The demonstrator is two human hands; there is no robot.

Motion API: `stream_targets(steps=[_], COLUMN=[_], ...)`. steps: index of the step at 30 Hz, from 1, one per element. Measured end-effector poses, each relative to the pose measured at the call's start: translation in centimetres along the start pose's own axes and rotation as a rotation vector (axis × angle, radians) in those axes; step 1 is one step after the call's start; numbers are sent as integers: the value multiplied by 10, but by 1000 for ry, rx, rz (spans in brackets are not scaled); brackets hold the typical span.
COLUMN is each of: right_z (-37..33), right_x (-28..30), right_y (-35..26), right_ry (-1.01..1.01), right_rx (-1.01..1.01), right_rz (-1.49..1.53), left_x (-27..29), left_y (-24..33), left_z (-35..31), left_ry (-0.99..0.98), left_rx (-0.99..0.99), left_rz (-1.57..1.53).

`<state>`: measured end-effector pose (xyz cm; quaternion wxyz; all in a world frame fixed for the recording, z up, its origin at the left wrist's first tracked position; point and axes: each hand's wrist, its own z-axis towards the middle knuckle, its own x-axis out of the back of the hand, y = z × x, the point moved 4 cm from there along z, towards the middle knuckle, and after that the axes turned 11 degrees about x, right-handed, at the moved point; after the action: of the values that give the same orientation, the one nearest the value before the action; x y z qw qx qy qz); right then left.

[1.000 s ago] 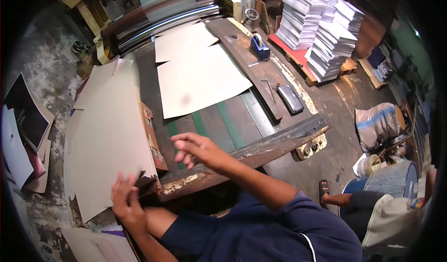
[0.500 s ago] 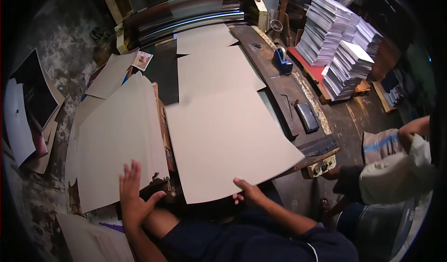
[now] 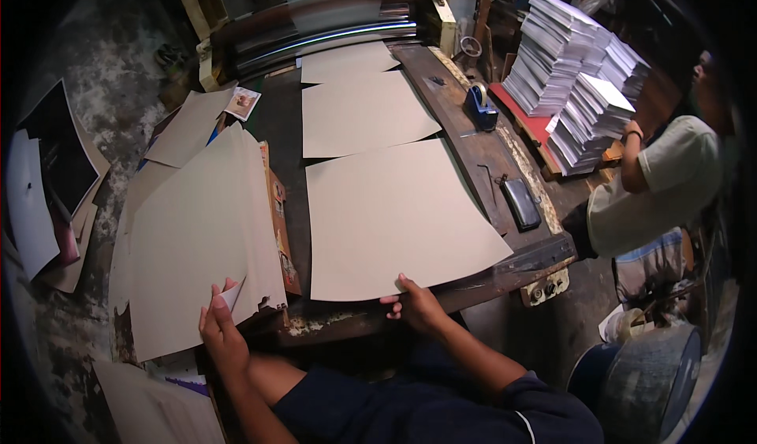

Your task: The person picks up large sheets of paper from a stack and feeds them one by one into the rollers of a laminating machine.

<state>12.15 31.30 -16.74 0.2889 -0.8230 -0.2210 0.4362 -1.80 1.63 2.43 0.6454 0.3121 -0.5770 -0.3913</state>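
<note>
Sheet stack [image 3: 193, 239] left of sheet row [image 3: 394, 215]; rollers [image 3: 394, 27] behind row; tape dispenser [image 3: 479, 111] right.

This looks like a paper-finishing workshop, shown by the metal rollers [image 3: 355, 36] at the far end of a worn bench [image 3: 453, 121], beige board sheets [image 3: 394, 223] lined up toward them, tall paper stacks [image 3: 546, 57] on a red-topped pallet [image 3: 527, 117].

A broad, blank beige sheet [image 3: 394, 223] lies right of a beige stack [image 3: 197, 231] with one near corner [image 3: 233, 293] curled up.
</note>
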Motion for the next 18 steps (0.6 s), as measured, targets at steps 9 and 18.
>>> stream_targets(steps=[9,18], right_z=[28,9], right_x=[8,7], right_y=[-10,-33], right_ry=[114,12], right_rx=[186,255], right_rz=[65,183], left_x=[4,8], left_y=[-3,47], left_z=[2,-35], left_ry=[65,149], left_rx=[220,-325], left_rz=[23,64])
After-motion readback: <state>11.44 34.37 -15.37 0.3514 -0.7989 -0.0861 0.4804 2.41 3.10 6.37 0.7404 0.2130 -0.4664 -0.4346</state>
